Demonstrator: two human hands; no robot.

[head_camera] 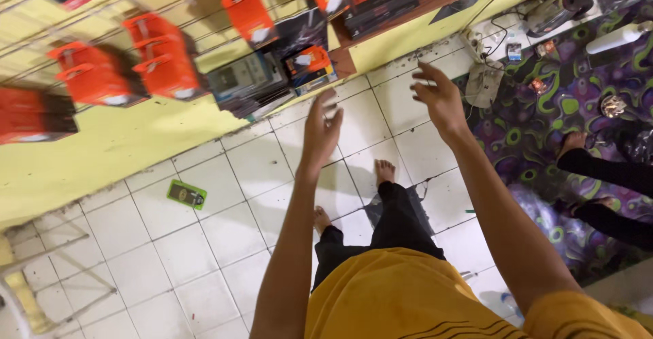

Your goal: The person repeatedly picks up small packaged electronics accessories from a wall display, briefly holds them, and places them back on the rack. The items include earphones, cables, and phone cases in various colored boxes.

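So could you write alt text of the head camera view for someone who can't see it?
A standing person in a yellow shirt raises an empty left hand and right hand, fingers spread, toward orange packages hanging on a yellow wall. Bare feet stand on a white tiled floor; a small green packet lies there, and a patterned purple mat is to the right.

Your left hand (321, 129) is smeared by motion, so you cannot tell how its fingers are set. The orange packages (166, 73) on the wall grid are blurred, and the top edge cuts some off. The right edge crops another person's legs (609, 169) on the patterned mat (544, 135).
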